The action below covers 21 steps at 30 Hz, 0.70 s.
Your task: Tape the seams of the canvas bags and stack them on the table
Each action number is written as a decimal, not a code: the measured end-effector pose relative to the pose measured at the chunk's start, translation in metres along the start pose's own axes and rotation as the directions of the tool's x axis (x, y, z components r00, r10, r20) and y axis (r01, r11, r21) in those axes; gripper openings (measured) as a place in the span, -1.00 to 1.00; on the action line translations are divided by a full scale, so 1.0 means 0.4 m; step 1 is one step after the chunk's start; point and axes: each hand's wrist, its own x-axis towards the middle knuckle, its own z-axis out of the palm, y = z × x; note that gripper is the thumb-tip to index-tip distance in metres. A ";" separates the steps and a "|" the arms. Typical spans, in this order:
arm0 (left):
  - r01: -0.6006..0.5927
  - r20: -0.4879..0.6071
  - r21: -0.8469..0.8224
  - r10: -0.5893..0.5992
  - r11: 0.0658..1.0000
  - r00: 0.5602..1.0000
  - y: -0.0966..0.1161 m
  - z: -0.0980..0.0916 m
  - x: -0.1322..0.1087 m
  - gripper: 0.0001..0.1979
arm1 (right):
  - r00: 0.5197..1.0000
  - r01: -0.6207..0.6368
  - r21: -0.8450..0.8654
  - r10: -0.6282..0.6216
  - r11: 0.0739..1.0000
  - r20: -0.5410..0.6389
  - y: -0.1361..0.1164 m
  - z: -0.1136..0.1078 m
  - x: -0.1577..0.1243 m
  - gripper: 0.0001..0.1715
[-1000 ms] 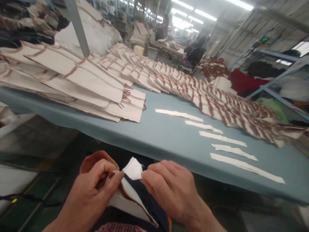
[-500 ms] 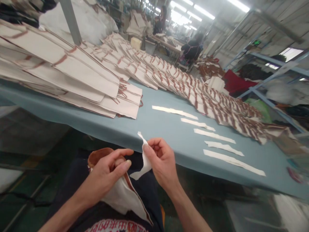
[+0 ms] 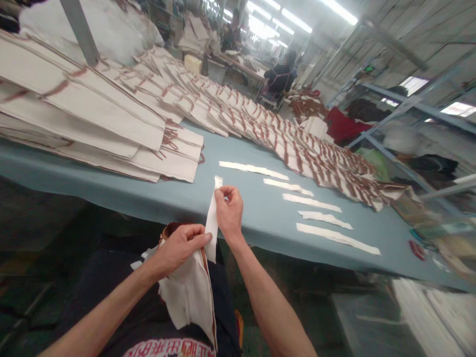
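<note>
A narrow white strip (image 3: 211, 218) is stretched upright between my two hands. My right hand (image 3: 229, 208) pinches it near its top end. My left hand (image 3: 184, 245) grips it lower down between thumb and finger. Under that same hand hangs a cream fabric piece (image 3: 186, 292) with a brown edge, resting over my lap; how the left fingers hold it is partly hidden. More white strips (image 3: 338, 238) lie in a staggered row on the blue-covered table, to the right of my hands.
Stacked cream fabric panels (image 3: 92, 119) with brown trim cover the table's (image 3: 178, 193) left side. A long row of overlapping panels (image 3: 260, 124) runs along the back. A small red object (image 3: 417, 250) lies at the right end. A person (image 3: 280, 77) sits farther off.
My right hand has moved up, drawing the strip from curled to straight. My left thumb and finger have closed on its lower part. The view has shifted slightly right.
</note>
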 end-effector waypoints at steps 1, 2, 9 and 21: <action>0.024 0.009 -0.016 -0.024 1.000 1.000 -0.011 -0.003 0.011 -0.48 | 1.000 -0.001 -0.044 0.001 0.999 0.001 0.014 0.003 0.017 -0.80; 0.047 0.014 -0.034 -0.047 0.998 0.999 -0.022 -0.005 0.022 -0.48 | 1.000 -0.001 -0.092 0.001 0.996 0.001 0.026 0.005 0.035 -0.83; 0.203 0.028 -0.126 -0.201 0.971 0.979 -0.073 0.005 0.094 -0.46 | 0.997 0.028 -0.427 0.007 0.904 0.080 0.081 0.011 0.135 -0.93; 0.419 -0.011 -0.369 -0.454 0.830 0.891 -0.052 0.018 0.119 -0.47 | 0.866 0.484 -0.524 -0.300 0.701 0.400 0.048 -0.208 0.039 -0.80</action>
